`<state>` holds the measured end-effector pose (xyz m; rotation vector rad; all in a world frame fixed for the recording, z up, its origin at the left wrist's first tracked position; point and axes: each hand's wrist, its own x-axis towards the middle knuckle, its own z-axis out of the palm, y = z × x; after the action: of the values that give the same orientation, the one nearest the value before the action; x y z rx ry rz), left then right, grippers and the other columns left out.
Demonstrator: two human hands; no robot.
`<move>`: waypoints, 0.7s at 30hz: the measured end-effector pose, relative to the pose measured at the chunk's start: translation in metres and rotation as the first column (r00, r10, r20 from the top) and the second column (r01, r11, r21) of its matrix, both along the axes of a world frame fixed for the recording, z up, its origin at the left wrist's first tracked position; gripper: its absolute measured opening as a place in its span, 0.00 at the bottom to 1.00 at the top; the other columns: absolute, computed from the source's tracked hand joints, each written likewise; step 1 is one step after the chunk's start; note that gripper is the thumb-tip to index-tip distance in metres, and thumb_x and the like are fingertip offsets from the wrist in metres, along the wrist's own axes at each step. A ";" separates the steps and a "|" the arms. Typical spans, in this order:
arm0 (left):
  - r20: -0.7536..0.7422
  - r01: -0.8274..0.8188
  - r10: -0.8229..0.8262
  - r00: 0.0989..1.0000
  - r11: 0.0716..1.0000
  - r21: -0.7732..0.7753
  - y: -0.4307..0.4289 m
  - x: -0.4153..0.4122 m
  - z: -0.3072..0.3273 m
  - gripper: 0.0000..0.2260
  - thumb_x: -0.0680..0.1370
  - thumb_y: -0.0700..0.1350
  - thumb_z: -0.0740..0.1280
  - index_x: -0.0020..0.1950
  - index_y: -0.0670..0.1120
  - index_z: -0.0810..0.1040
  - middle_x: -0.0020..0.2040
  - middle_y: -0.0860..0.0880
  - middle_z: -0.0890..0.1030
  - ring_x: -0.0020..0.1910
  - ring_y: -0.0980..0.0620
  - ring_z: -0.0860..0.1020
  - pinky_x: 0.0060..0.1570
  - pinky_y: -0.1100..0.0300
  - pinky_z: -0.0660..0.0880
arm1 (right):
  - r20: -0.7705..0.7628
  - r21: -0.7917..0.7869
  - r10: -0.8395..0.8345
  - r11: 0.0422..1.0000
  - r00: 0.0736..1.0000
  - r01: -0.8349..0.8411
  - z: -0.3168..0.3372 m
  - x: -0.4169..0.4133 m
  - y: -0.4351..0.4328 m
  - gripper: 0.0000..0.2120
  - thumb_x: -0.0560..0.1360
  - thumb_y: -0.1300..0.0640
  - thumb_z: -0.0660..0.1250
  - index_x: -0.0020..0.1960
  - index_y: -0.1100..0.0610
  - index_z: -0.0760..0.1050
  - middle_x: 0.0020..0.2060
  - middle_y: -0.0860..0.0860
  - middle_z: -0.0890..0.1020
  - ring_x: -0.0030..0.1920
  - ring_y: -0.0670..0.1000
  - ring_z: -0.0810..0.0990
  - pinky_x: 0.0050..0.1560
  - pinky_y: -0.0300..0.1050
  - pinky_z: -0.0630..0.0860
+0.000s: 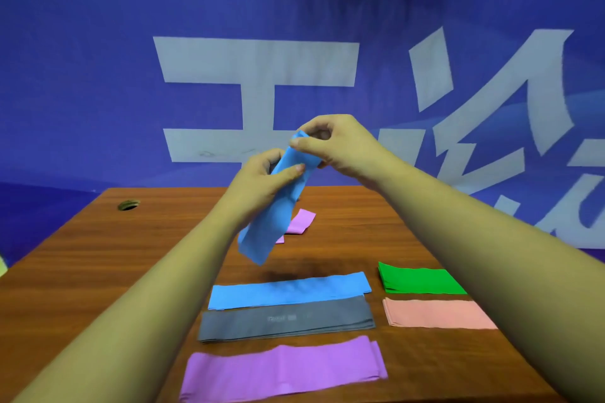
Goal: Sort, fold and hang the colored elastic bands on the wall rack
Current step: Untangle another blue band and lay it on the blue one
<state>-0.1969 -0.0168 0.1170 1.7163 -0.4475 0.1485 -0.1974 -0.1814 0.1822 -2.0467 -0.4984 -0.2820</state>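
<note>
Both hands hold a blue elastic band up above the wooden table. My left hand grips its middle with thumb on the front. My right hand pinches its top end. The band's lower end hangs free. On the table lie flat bands: a blue one, a grey one, a purple one, a folded green one and a salmon one. A small purple band lies farther back, partly hidden by the held band. No rack is in view.
A blue banner with large white characters hangs behind the table. A round cable hole sits at the table's far left. The left half of the tabletop shows bare wood.
</note>
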 end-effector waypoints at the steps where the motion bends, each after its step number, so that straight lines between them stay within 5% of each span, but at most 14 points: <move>1: -0.007 0.011 -0.011 1.000 1.000 0.002 0.000 -0.003 0.001 0.12 0.77 0.49 0.70 0.52 0.41 0.77 0.38 0.39 0.82 0.36 0.43 0.81 0.40 0.47 0.78 | 0.012 -0.026 -0.002 1.000 1.000 0.002 0.001 -0.001 -0.001 0.07 0.74 0.58 0.71 0.50 0.61 0.81 0.43 0.59 0.85 0.40 0.48 0.80 0.43 0.50 0.80; 7: -0.109 0.136 -0.141 0.984 0.989 -0.052 -0.001 -0.020 -0.007 0.14 0.75 0.42 0.73 0.56 0.42 0.72 0.46 0.41 0.84 0.44 0.45 0.83 0.46 0.47 0.79 | 0.011 0.015 -0.042 0.999 0.999 0.042 0.010 -0.018 -0.005 0.08 0.75 0.62 0.70 0.54 0.61 0.79 0.35 0.53 0.81 0.35 0.47 0.78 0.32 0.39 0.77; 10: -0.164 0.208 -0.208 0.964 0.978 -0.017 0.001 -0.026 -0.023 0.18 0.76 0.41 0.72 0.62 0.39 0.71 0.52 0.41 0.83 0.51 0.44 0.82 0.57 0.39 0.75 | -0.021 0.076 -0.078 0.994 0.997 0.080 0.014 -0.022 -0.009 0.08 0.75 0.60 0.71 0.53 0.59 0.78 0.33 0.50 0.80 0.35 0.49 0.80 0.37 0.46 0.82; 13: -0.126 0.202 -0.211 0.969 0.976 -0.075 0.000 -0.034 -0.033 0.22 0.73 0.43 0.72 0.64 0.45 0.68 0.54 0.42 0.83 0.51 0.48 0.82 0.53 0.47 0.76 | -0.007 0.037 -0.097 0.995 0.995 0.097 0.017 -0.026 -0.011 0.05 0.75 0.58 0.70 0.49 0.59 0.78 0.35 0.51 0.80 0.38 0.51 0.81 0.40 0.50 0.83; 16: -0.091 0.136 -0.162 0.983 0.961 -0.242 -0.001 -0.037 -0.040 0.27 0.68 0.46 0.76 0.61 0.55 0.64 0.52 0.42 0.83 0.50 0.48 0.82 0.47 0.56 0.78 | 0.015 -0.006 -0.114 0.994 0.993 0.114 0.021 -0.032 -0.014 0.05 0.76 0.58 0.68 0.48 0.60 0.79 0.36 0.51 0.80 0.36 0.49 0.80 0.35 0.44 0.82; 21: -0.034 0.196 -0.203 0.979 0.970 -0.143 0.005 -0.038 -0.059 0.11 0.77 0.36 0.69 0.52 0.49 0.71 0.45 0.51 0.79 0.44 0.53 0.77 0.46 0.59 0.72 | 0.043 -0.005 -0.154 0.988 0.987 0.154 0.025 -0.038 -0.023 0.06 0.77 0.58 0.67 0.48 0.60 0.79 0.33 0.51 0.77 0.30 0.44 0.75 0.25 0.32 0.71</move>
<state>-0.2353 -0.0120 0.0580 1.5253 -0.5578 -0.0082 -0.2358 -0.2041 0.2070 -2.0948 -0.3678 -0.4174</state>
